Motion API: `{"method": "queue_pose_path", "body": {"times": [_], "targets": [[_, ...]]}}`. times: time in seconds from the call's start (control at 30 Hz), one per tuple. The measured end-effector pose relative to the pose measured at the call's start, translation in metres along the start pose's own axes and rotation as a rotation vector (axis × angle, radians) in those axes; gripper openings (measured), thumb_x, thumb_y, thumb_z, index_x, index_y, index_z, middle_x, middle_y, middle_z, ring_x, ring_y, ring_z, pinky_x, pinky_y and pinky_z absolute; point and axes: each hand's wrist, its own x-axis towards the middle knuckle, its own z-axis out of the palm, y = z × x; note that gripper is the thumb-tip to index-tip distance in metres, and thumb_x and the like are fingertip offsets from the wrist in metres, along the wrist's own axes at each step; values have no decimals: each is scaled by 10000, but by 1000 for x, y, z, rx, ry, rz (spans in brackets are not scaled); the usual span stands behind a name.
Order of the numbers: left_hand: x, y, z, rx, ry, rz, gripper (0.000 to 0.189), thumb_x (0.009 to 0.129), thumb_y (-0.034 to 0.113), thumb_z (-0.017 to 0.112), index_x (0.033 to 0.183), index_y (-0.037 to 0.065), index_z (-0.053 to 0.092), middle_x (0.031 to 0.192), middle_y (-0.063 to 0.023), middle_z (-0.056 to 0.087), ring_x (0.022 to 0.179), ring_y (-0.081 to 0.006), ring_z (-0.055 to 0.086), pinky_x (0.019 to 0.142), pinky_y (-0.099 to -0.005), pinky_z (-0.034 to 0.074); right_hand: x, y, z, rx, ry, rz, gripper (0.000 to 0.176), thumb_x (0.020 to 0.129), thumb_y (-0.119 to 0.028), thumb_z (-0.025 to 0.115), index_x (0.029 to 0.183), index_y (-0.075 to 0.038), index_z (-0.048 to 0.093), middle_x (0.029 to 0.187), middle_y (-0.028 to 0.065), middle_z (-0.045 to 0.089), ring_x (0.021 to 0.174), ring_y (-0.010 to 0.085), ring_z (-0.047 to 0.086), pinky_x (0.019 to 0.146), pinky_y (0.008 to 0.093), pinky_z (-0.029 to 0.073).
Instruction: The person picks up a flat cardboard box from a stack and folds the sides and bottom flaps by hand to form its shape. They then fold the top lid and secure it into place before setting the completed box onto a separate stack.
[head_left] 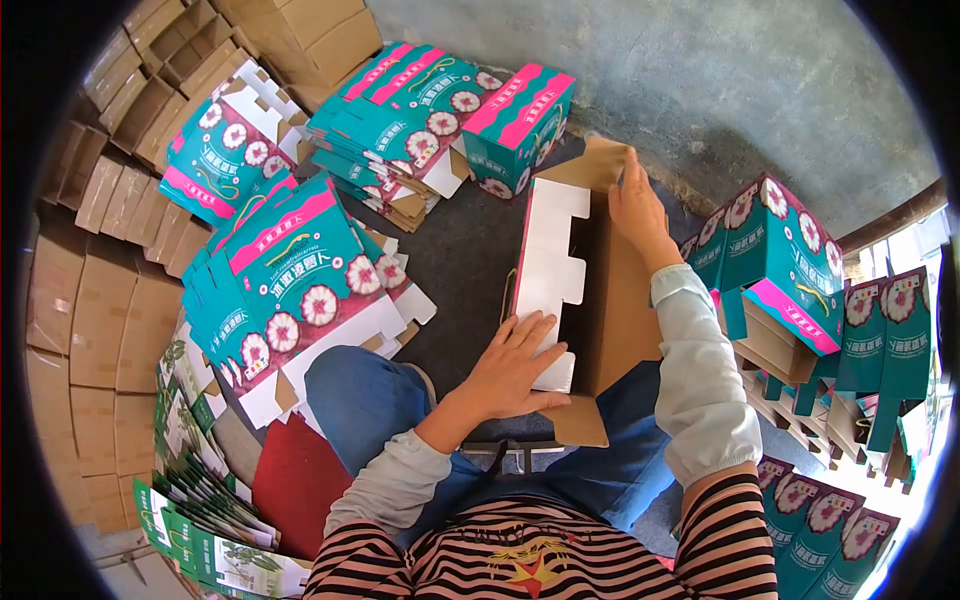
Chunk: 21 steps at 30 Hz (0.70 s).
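A partly folded cardboard box (623,318) stands between my knees, its top gaping and its plain brown inside showing. Along its left side runs a white flap with notched tabs (545,280). My left hand (510,368) lies flat on the near end of that flap, fingers spread. At the far right corner my right hand (640,210) holds the box by its edge, close to the raised brown end flap (590,160). Part of its grip is hidden. The near brown end flap (580,422) sticks out toward my lap.
Flattened teal and pink cartons (300,270) lie stacked at left, with another stack (410,120) behind. A formed carton (520,125) stands beyond my box. More teal cartons (780,260) are piled at right. Brown boxes (95,380) line the left; a grey wall (680,80) rises behind.
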Motion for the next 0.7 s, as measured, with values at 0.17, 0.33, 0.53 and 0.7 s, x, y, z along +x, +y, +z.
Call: {"method": "queue_pose_path", "body": {"times": [0.17, 0.33, 0.53, 0.7], "targets": [[-6, 2, -2, -99, -43, -5, 672, 808, 576, 542, 1225, 49, 535, 1394, -215, 356, 1324, -370, 278, 1092, -482, 177, 5, 22, -7, 160, -208, 105, 495, 848, -135, 474, 1330, -66, 386, 1067, 200, 613, 1009, 369, 580, 849, 441, 472], [-21, 11, 3, -76, 7, -41, 582, 844, 489, 537, 1229, 53, 525, 1341, -185, 421, 1299, -349, 324, 1080, -488, 201, -5, 38, -9, 256, -291, -189, 300, 808, -49, 448, 997, -93, 677, 1097, 167, 616, 1051, 349, 555, 908, 394, 440], [-10, 33, 39, 203, 168, -226, 496, 818, 229, 592, 1269, 54, 480, 1298, -142, 453, 1237, -304, 403, 1043, -524, 236, -20, 34, -9, -129, -398, -171, 298, 805, -103, 489, 990, -208, 698, 1071, 126, 597, 1012, 325, 570, 891, 394, 456], [2, 68, 63, 167, 209, -174, 582, 758, 227, 641, 1272, 16, 468, 1295, -195, 434, 1257, -342, 365, 1033, -571, 221, -24, 13, -23, -231, -401, -92, 233, 813, -213, 540, 971, -253, 706, 1020, 143, 596, 968, 336, 579, 847, 415, 479]]}}
